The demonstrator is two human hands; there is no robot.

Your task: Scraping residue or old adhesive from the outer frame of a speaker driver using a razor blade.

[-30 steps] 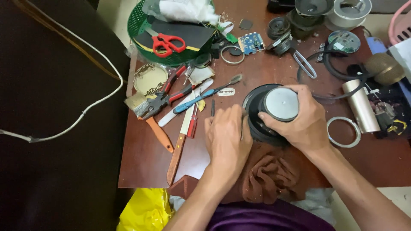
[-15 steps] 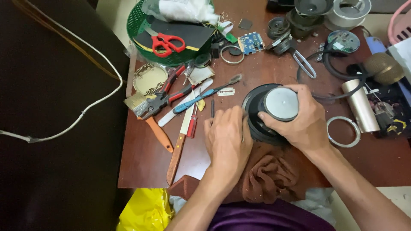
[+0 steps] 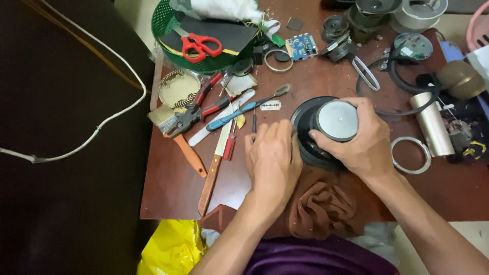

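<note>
A black round speaker (image 3: 308, 118) with a silver magnet (image 3: 335, 120) on its back lies face down on the brown table (image 3: 173, 188), partly on a brown cloth (image 3: 322, 203). My right hand (image 3: 362, 142) grips the magnet and the speaker's right side. My left hand (image 3: 272, 163) rests palm down against the speaker's left rim, fingers curled; whether it holds a small tool is hidden.
Left of my hands lie a wood-handled knife (image 3: 214, 170), a small screwdriver (image 3: 230, 143), a blue-handled tool (image 3: 244, 108), red pliers (image 3: 196, 113) and a brush (image 3: 175, 135). A green basket (image 3: 173, 25) with red scissors (image 3: 199, 45) stands behind. Metal rings, a silver cylinder (image 3: 432, 125) and parts crowd the right.
</note>
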